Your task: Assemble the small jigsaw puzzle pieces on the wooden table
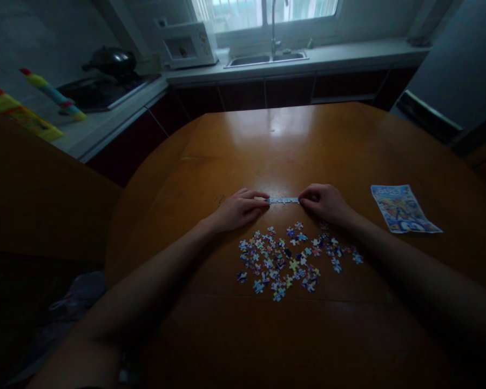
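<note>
Containers, left to right: a dark pot (112, 60) sits on the stove at upper left, contents hidden from me; a white microwave (184, 46) stands right of it, interior too dim to read; a double sink (251, 60) is set in the counter at top centre, its bottom out of sight. Other items: a yellow-and-blue tube (52, 93) leans at upper left. Mid-frame, my left hand (241, 209) pinches the left end of a strip of joined puzzle pieces (283, 200) between thumb and index finger; my right hand (324, 201) has its fingertips closed on the right end. Loose puzzle pieces (277, 259) are scattered below the strip, on the wooden table (227, 146). My right forearm (389, 243) lies between them and a printed sheet (405, 209) at right.
</note>
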Action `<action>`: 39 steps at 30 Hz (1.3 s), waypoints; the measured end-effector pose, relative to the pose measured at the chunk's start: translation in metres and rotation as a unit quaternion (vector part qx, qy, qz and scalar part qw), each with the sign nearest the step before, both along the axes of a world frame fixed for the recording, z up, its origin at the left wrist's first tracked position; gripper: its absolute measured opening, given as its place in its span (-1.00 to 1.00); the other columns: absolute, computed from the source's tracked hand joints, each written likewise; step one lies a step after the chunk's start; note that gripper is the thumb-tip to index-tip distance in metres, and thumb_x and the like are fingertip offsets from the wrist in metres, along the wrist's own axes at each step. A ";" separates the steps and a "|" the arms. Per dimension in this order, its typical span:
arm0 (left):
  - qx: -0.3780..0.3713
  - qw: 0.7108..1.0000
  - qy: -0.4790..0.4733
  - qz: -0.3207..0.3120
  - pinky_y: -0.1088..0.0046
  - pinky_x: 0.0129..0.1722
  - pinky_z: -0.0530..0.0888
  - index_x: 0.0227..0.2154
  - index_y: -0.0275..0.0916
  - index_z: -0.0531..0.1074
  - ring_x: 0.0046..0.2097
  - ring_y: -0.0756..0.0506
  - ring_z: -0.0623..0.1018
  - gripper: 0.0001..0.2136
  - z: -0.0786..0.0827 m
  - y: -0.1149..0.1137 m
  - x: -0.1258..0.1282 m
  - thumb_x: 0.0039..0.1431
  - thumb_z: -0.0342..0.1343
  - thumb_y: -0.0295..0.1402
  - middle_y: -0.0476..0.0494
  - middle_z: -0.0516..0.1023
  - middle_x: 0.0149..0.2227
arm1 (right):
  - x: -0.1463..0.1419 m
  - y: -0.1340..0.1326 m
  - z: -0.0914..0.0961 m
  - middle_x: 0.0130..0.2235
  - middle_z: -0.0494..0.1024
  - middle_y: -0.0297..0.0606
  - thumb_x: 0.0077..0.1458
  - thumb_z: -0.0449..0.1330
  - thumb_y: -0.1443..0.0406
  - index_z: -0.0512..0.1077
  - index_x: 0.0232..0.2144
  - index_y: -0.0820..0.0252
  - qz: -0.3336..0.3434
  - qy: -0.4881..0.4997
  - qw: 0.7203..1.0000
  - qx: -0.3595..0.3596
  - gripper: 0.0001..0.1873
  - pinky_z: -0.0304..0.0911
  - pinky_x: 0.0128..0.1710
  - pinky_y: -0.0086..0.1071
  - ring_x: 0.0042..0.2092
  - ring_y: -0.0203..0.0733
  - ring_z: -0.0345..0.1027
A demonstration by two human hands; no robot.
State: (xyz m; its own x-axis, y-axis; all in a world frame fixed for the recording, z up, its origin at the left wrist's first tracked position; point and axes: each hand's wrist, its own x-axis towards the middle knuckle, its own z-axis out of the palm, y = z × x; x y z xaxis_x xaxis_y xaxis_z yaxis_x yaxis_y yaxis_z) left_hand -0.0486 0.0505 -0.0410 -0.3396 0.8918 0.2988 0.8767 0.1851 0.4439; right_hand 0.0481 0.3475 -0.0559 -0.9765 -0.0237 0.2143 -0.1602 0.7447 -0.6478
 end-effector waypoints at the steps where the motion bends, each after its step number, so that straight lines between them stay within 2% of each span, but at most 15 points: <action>1: 0.007 1.000 -0.013 0.001 0.20 0.09 0.48 0.03 -0.08 0.55 0.10 -0.13 0.51 -0.75 0.001 -0.002 0.000 0.39 0.07 -0.31 -0.19 0.50 0.14 | 0.000 0.000 0.000 -0.35 0.63 -0.24 0.09 0.27 0.29 0.63 -0.34 0.13 0.001 0.000 1.000 0.002 -0.88 0.26 -0.33 -0.31 -0.35 -0.19 0.42; 3: 0.013 0.999 -0.045 -0.002 0.29 -0.01 0.52 0.00 -0.11 0.58 0.05 -0.11 0.53 -0.77 0.008 -0.007 0.002 0.38 0.10 -0.29 -0.22 0.48 0.13 | -0.001 0.001 -0.001 -0.35 0.63 -0.23 0.09 0.27 0.29 0.63 -0.33 0.13 0.002 -0.002 1.000 0.003 -0.87 0.25 -0.33 -0.31 -0.34 -0.18 0.43; 5: 0.005 0.997 -0.076 -0.015 0.37 -0.13 0.53 -0.11 -0.12 0.63 -0.10 -0.07 0.56 -0.81 0.022 -0.012 0.008 0.35 0.15 -0.25 -0.21 0.53 -0.02 | -0.001 0.002 -0.002 -0.35 0.63 -0.23 0.09 0.26 0.30 0.63 -0.33 0.14 0.005 -0.001 1.000 0.000 -0.87 0.25 -0.33 -0.32 -0.34 -0.18 0.43; 8: -0.082 0.983 -0.137 -0.087 0.44 -0.22 0.52 -0.23 -0.09 0.66 -0.23 -0.04 0.57 -0.84 0.048 -0.017 0.024 0.32 0.19 -0.22 -0.13 0.57 -0.22 | -0.001 0.002 -0.002 -0.35 0.64 -0.24 0.09 0.26 0.30 0.62 -0.34 0.15 0.011 0.002 1.000 0.001 -0.88 0.25 -0.34 -0.33 -0.35 -0.18 0.43; 9: -0.122 0.975 -0.155 -0.105 0.45 -0.25 0.51 -0.23 -0.06 0.66 -0.26 -0.03 0.57 -0.85 0.055 -0.018 0.029 0.32 0.19 -0.22 -0.11 0.58 -0.24 | -0.001 0.002 -0.001 -0.36 0.64 -0.24 0.09 0.27 0.30 0.62 -0.34 0.15 0.010 0.003 1.000 0.002 -0.88 0.25 -0.34 -0.33 -0.35 -0.18 0.43; 12: -0.166 0.962 -0.168 -0.135 0.47 -0.30 0.50 -0.27 -0.01 0.66 -0.30 -0.02 0.59 -0.85 0.068 -0.018 0.042 0.32 0.18 -0.23 -0.06 0.61 -0.29 | -0.001 0.001 -0.001 -0.37 0.64 -0.24 0.08 0.26 0.29 0.63 -0.34 0.15 0.007 0.005 1.000 -0.001 -0.87 0.25 -0.34 -0.33 -0.36 -0.18 0.43; 18: -0.206 0.961 -0.111 -0.145 0.47 -0.33 0.48 -0.32 0.00 0.65 -0.30 -0.04 0.60 -0.85 0.064 -0.014 0.047 0.32 0.18 -0.24 -0.02 0.62 -0.29 | -0.001 0.000 -0.001 -0.37 0.63 -0.24 0.08 0.26 0.29 0.63 -0.34 0.16 0.004 0.001 1.000 -0.010 -0.86 0.24 -0.35 -0.34 -0.37 -0.19 0.42; 23: -0.184 0.967 -0.107 -0.143 0.47 -0.33 0.49 -0.28 0.04 0.65 -0.29 -0.03 0.61 -0.90 0.061 -0.012 0.050 0.27 0.23 -0.30 0.01 0.62 -0.28 | -0.001 0.001 -0.001 -0.36 0.64 -0.24 0.08 0.27 0.28 0.63 -0.34 0.15 0.003 -0.001 1.000 -0.006 -0.87 0.24 -0.34 -0.34 -0.36 -0.19 0.43; 27: -0.213 0.963 -0.083 -0.142 0.46 -0.30 0.51 -0.24 0.01 0.63 -0.24 -0.05 0.62 -0.86 0.063 -0.010 0.055 0.25 0.22 -0.40 0.01 0.63 -0.20 | -0.001 0.001 0.000 -0.37 0.64 -0.23 0.08 0.26 0.27 0.63 -0.35 0.15 0.001 -0.005 1.000 -0.006 -0.86 0.25 -0.35 -0.33 -0.36 -0.17 0.43; 30: -0.226 0.962 -0.073 -0.138 0.47 -0.31 0.50 -0.28 -0.06 0.61 -0.26 -0.04 0.61 -0.83 0.067 -0.008 0.058 0.19 0.23 -0.50 0.00 0.63 -0.21 | -0.001 0.001 0.000 -0.37 0.64 -0.23 0.08 0.26 0.28 0.63 -0.34 0.16 0.002 -0.005 1.000 -0.009 -0.86 0.26 -0.35 -0.33 -0.37 -0.18 0.42; 33: -0.208 0.963 -0.094 -0.140 0.50 -0.35 0.47 -0.38 -0.11 0.58 -0.31 -0.01 0.59 -0.83 0.071 -0.010 0.057 0.16 0.22 -0.55 0.01 0.61 -0.29 | -0.001 0.001 -0.001 -0.36 0.64 -0.24 0.09 0.26 0.29 0.63 -0.34 0.16 0.002 -0.003 1.000 -0.004 -0.87 0.25 -0.36 -0.33 -0.37 -0.20 0.42; 36: -0.207 0.957 -0.141 -0.150 0.53 -0.36 0.43 -0.39 -0.16 0.57 -0.37 0.01 0.55 -0.89 0.069 -0.012 0.050 0.21 0.21 -0.49 -0.01 0.60 -0.36 | -0.001 0.000 -0.001 -0.36 0.65 -0.24 0.08 0.27 0.30 0.63 -0.33 0.16 0.001 -0.005 1.000 -0.002 -0.87 0.25 -0.37 -0.34 -0.38 -0.21 0.42; 39: -0.160 0.963 -0.197 -0.094 0.56 -0.39 0.38 -0.33 -0.23 0.59 -0.42 0.04 0.49 -0.93 0.055 -0.009 0.038 0.23 0.24 -0.36 -0.02 0.57 -0.42 | -0.001 0.000 0.000 -0.36 0.65 -0.23 0.09 0.26 0.29 0.63 -0.33 0.16 -0.001 -0.008 1.000 0.000 -0.85 0.26 -0.36 -0.34 -0.38 -0.21 0.42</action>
State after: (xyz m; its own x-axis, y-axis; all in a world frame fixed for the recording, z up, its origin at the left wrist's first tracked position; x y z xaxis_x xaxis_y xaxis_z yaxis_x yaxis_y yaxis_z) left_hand -0.0107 0.0416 0.0144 -0.1947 0.9734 -0.1206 0.6837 0.2229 0.6949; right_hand 0.0472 0.3475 -0.0555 -0.9799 -0.0223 0.1982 -0.1486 0.7446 -0.6507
